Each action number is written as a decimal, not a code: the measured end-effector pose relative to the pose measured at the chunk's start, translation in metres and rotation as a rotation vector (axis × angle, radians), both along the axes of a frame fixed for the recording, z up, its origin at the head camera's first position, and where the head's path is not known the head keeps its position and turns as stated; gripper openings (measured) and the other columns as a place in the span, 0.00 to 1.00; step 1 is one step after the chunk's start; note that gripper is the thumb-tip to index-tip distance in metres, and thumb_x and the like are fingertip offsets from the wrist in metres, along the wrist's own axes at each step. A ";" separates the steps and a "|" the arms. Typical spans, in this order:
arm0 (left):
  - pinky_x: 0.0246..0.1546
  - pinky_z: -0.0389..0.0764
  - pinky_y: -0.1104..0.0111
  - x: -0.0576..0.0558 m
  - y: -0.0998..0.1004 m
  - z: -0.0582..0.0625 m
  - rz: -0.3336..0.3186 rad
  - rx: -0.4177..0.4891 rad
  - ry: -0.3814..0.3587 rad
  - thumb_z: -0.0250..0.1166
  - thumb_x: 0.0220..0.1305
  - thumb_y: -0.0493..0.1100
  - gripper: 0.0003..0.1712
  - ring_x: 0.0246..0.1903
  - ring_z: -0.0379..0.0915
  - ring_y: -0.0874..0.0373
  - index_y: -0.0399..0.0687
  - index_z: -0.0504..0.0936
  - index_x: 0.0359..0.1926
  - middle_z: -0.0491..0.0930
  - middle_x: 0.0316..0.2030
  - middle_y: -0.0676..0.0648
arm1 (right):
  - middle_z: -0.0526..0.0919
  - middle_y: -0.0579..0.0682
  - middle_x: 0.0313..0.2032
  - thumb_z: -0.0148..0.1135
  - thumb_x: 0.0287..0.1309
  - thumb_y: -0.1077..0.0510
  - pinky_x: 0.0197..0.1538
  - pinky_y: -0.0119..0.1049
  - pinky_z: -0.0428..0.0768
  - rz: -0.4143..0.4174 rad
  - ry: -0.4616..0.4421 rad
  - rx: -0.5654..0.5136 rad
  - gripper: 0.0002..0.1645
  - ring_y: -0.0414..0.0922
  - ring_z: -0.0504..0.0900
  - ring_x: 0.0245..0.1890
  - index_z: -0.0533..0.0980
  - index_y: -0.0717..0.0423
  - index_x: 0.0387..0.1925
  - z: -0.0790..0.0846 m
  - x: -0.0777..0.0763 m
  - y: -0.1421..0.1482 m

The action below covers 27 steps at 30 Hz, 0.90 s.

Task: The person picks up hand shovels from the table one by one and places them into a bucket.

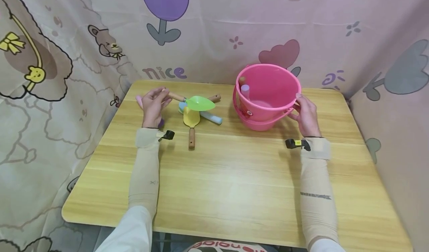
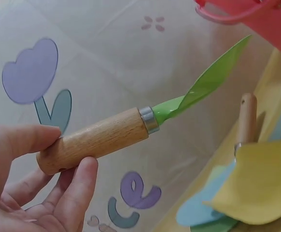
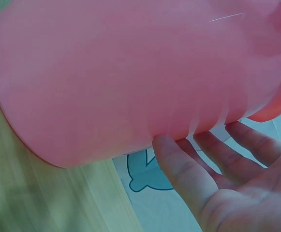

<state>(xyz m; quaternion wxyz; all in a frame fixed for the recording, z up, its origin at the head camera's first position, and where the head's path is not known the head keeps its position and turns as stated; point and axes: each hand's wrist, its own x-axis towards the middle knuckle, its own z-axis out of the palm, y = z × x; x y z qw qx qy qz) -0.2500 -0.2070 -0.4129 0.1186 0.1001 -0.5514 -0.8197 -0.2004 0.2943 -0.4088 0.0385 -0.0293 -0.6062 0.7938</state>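
My left hand (image 1: 155, 108) pinches the end of a wooden handle (image 2: 94, 139) between thumb and fingers. The handle belongs to a toy trowel with a bright green leaf-shaped blade (image 1: 200, 103), raised over the other tools and pointing right. At the back right of the table stands a pink bucket (image 1: 264, 115), its bail hanging down at the front. On its right rim my right hand (image 1: 306, 115) holds on, with several fingertips against the outer wall (image 3: 130, 87). Inside the bucket, a purple handle (image 1: 245, 90) leans at the left.
Below the trowel lie a yellow shovel (image 1: 191, 117) with a wooden handle, a light blue tool (image 1: 212, 117) and another wooden handle (image 1: 215, 98). A purple tool (image 1: 139, 100) is partly hidden behind my left hand. Patterned cloth (image 1: 214, 32) hangs along the table's back edge.
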 end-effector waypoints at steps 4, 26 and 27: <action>0.42 0.89 0.70 0.006 0.003 0.006 0.002 0.069 0.015 0.74 0.62 0.33 0.13 0.31 0.87 0.61 0.38 0.84 0.47 0.86 0.38 0.48 | 0.77 0.48 0.58 0.58 0.75 0.45 0.48 0.32 0.89 0.007 0.002 -0.008 0.33 0.44 0.80 0.58 0.69 0.59 0.72 0.000 0.000 -0.002; 0.43 0.89 0.70 0.010 0.038 0.050 -0.072 0.161 0.128 0.73 0.62 0.33 0.11 0.31 0.85 0.60 0.40 0.82 0.44 0.84 0.38 0.47 | 0.77 0.48 0.60 0.59 0.74 0.42 0.49 0.32 0.89 -0.005 -0.014 0.024 0.35 0.46 0.78 0.62 0.69 0.55 0.73 0.000 0.002 -0.001; 0.43 0.89 0.70 0.009 0.040 0.052 -0.071 0.159 0.134 0.73 0.62 0.33 0.11 0.31 0.84 0.60 0.40 0.82 0.44 0.84 0.38 0.47 | 0.77 0.48 0.60 0.59 0.74 0.43 0.49 0.32 0.89 -0.006 -0.014 0.020 0.35 0.46 0.78 0.62 0.69 0.55 0.73 0.000 0.002 0.000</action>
